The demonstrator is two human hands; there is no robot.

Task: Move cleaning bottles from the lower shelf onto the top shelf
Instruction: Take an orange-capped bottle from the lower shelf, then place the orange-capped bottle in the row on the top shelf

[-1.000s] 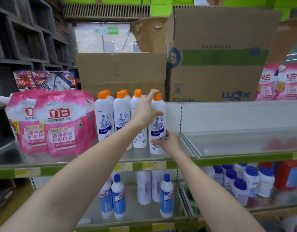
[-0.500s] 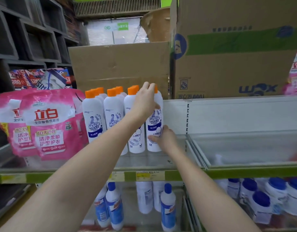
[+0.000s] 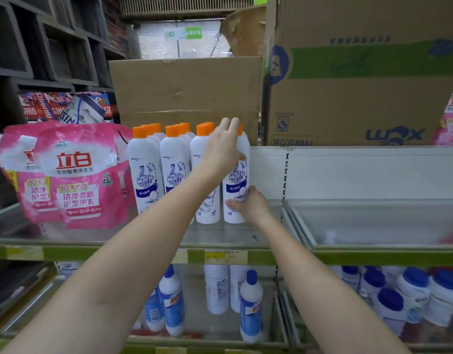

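Two big brown cardboard boxes stand up high behind everything. Below them is the top shelf, with a green front edge and a see-through floor. Under it is the lower shelf.

On the left of the top shelf lean some pink soap bags. Next to them stand white bottles with orange caps, in neat rows, all upright. To the right of the rows is a clear tray, and it looks bare.

The last bottle in the front row is the one being put in place. It stands on the top shelf, right beside its neighbor. The left hand is curled around its upper part, with the fingertips up by the orange cap. The right hand holds it low down, fingers wrapped around the side near the bottom.

So part of the job looks done: many bottles are already up top, and this one seems nearly set. The hands have not let go yet.

There is more to do. On the lower shelf, white bottles with blue caps wait, some standing and some behind. Further right sit more blue-capped bottles in a bunch. I cannot tell if all of those must go up too.
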